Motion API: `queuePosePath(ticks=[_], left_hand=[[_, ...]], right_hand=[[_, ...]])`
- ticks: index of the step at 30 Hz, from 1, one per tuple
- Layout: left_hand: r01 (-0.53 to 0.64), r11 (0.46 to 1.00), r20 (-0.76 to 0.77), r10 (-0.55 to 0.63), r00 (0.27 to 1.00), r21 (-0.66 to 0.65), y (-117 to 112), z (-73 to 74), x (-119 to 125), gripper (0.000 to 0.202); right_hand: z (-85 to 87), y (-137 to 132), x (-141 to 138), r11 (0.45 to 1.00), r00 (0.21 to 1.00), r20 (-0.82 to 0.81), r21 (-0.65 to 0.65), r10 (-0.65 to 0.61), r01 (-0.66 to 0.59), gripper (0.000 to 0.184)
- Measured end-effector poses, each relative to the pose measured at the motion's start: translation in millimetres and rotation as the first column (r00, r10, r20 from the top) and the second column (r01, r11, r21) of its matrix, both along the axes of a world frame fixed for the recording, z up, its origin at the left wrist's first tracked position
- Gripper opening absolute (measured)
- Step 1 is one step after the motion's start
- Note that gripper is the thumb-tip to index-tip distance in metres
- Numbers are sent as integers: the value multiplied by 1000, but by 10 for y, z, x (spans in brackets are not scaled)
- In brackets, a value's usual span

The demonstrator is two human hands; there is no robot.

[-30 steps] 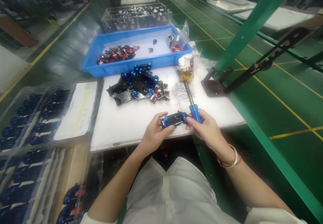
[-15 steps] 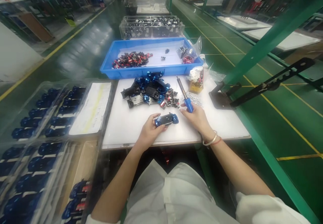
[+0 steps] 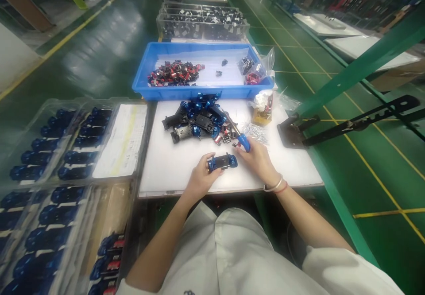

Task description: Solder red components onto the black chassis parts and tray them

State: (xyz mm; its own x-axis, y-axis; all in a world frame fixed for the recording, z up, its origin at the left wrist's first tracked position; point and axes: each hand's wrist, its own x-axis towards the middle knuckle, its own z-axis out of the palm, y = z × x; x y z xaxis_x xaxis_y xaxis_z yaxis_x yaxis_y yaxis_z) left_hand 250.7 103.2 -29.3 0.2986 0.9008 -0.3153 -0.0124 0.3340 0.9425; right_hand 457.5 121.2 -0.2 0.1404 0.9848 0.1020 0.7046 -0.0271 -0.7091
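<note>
In my left hand (image 3: 201,173) is a small blue and black toy car chassis (image 3: 223,162), gripped at its left end between thumb and fingers above the white tabletop. My right hand (image 3: 257,157) is closed round the blue handle of a soldering iron (image 3: 243,141). Its metal shaft points up and left, over the small parts. A small dark red part (image 3: 236,145) shows by my right fingertips; whether they hold it I cannot tell. Beyond my hands lies a heap of similar blue and black chassis (image 3: 202,121), with small red and black pieces (image 3: 226,136) at its right.
A blue tray (image 3: 206,93) with red and black parts stands behind the heap. Thin silver wire pieces (image 3: 255,132) and a yellow box (image 3: 262,117) lie right. A black metal bracket (image 3: 292,133) borders the table. Clear trays of blue car bodies (image 3: 36,157) and a paper sheet (image 3: 116,144) are left.
My right hand has lowered slightly, and the soldering iron leans further left over the small parts. My left hand still holds the chassis. The whole view has shifted a little.
</note>
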Motion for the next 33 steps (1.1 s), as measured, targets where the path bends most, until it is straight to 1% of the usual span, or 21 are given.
queuePosePath(ticks=[3, 6, 9, 12, 13, 15, 18, 20, 24, 27, 30, 33], left_hand=[[35, 999, -56, -33, 998, 41, -50, 29, -21, 55], [87, 994, -129, -78, 989, 65, -112, 65, -85, 51], [105, 994, -148, -100, 984, 28, -166, 100, -186, 50], [92, 995, -132, -96, 987, -34, -193, 135, -266, 51], [86, 995, -128, -92, 988, -50, -194, 145, -279, 50], [79, 994, -122, -87, 989, -73, -186, 158, -284, 49], [62, 994, -112, -71, 991, -85, -155, 166, -260, 49], [44, 994, -108, -54, 993, -97, -131, 184, -237, 49], [-8, 990, -109, -7, 994, -139, -92, 266, -180, 47], [-25, 990, -103, 10, 995, -138, -73, 295, -123, 47], [-16, 997, -106, 9, 994, -70, -62, 255, -58, 49], [-12, 1000, -134, 16, 991, 25, -61, 204, 11, 50]], right_hand=[[29, -132, -32, 998, 998, -4, -38, 59, -59, 14], [65, -213, -24, 983, 988, -69, -111, 137, -144, 16], [101, -218, 59, 960, 969, -179, -194, 169, -203, 20], [106, -173, 166, 955, 971, -198, -232, 138, -183, 19], [98, -154, 194, 954, 971, -192, -231, 145, -189, 18], [69, -118, 225, 949, 962, -176, -204, 207, -242, 16], [13, -79, 224, 936, 942, -117, -126, 316, -330, 14], [-13, -65, 215, 936, 938, -78, -77, 337, -342, 14], [9, -61, 222, 938, 937, -86, -54, 339, -344, 21], [90, -87, 205, 940, 928, -184, -53, 323, -337, 25], [166, -141, 125, 958, 917, -304, -39, 259, -284, 26], [167, -206, 7, 971, 915, -332, 11, 228, -237, 28]])
